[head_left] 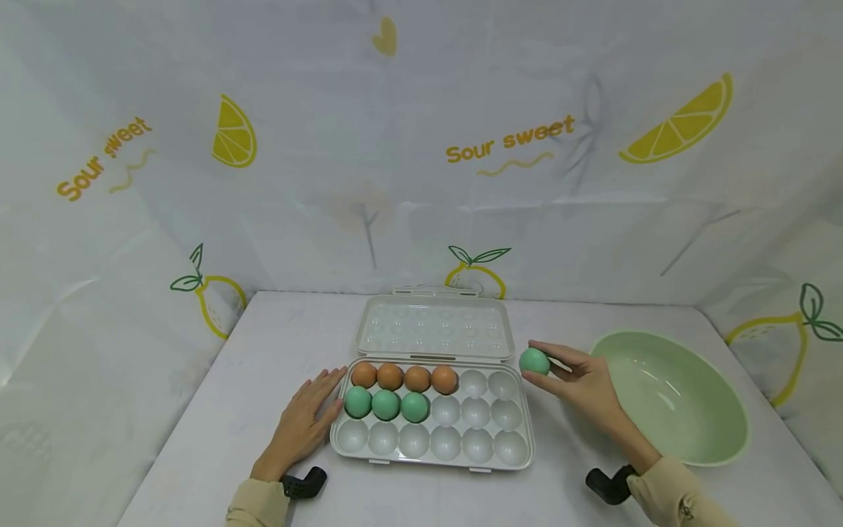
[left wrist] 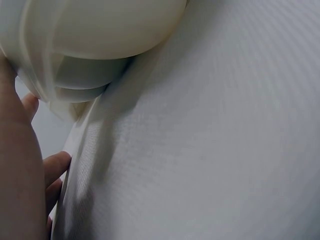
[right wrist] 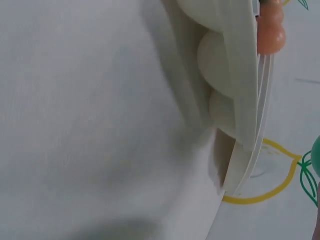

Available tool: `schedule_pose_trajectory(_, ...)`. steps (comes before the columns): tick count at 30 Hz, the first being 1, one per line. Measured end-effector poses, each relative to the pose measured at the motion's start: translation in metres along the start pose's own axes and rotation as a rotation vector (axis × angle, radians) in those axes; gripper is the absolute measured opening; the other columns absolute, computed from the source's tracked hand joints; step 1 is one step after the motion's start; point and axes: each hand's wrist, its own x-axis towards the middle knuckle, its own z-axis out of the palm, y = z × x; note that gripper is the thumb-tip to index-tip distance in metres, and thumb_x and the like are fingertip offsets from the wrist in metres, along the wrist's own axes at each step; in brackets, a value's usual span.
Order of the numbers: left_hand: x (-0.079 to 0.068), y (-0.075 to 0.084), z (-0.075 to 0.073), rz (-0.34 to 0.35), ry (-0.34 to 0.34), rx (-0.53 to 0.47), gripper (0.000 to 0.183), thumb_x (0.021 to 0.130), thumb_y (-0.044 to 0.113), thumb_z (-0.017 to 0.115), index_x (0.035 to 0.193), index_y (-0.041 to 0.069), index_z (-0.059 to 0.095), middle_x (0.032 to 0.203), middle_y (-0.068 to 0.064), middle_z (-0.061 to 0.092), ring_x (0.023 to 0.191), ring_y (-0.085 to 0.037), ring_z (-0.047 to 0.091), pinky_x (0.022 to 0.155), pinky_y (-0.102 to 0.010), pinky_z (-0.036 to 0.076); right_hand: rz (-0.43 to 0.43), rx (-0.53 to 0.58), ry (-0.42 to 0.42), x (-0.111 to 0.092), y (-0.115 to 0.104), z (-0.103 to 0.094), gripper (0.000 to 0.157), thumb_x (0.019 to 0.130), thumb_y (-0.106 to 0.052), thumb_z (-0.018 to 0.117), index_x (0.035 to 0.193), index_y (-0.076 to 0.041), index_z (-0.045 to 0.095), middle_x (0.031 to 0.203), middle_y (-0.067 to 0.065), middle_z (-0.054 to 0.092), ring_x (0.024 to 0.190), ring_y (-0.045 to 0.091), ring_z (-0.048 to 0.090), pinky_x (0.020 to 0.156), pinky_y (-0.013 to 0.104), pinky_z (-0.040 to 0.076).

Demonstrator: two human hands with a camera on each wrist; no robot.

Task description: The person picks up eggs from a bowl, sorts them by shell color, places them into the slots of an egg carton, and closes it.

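Observation:
A white egg box (head_left: 432, 460) lies with its lid (head_left: 436, 327) folded back behind it. Several brown eggs (head_left: 417, 378) line the left part of its back row, and three green eggs (head_left: 386, 404) fill the left of the middle row. The front row holds no eggs. My right hand (head_left: 582, 380) pinches another green egg (head_left: 534, 361) between thumb and fingers, just off the box's back right corner. With fingers extended, my left hand (head_left: 304, 419) rests against the box's left edge. In the right wrist view, the held egg shows only at the right border.
A large pale green basin (head_left: 734, 432) stands on the right of the white table (head_left: 217, 454), behind my right wrist. A white cloth with lemon prints hangs along the back and sides. Each wrist wears a black camera mount.

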Motion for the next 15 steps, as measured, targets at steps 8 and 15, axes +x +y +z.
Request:
schedule_pose_trajectory(8, 0.000, -0.001, 0.000, 0.004, -0.003, 0.001, 0.054, 0.101, 0.029, 0.061, 0.154, 0.021, 0.049, 0.153, -0.010, 0.056, 0.146, -0.038, 0.046, 0.123, -0.060, 0.032, 0.027, 0.041, -0.053, -0.003, -0.002, 0.032, 0.048, 0.076, 0.013, 0.081, 0.122, 0.015, 0.067, 0.118, -0.021, 0.072, 0.112, -0.006, 0.067, 0.096, 0.017, 0.057)
schedule_pose_trajectory(15, 0.000, -0.002, 0.001, 0.002, -0.004, 0.000, 0.055, 0.101, 0.030, 0.061, 0.154, 0.022, 0.048, 0.152, -0.009, 0.056, 0.146, -0.038, 0.047, 0.123, -0.060, 0.032, 0.009, 0.117, -0.095, -0.010, -0.002, 0.063, 0.048, 0.076, 0.012, 0.082, 0.121, 0.016, 0.067, 0.120, -0.008, 0.075, 0.112, -0.003, 0.068, 0.096, 0.020, 0.059)
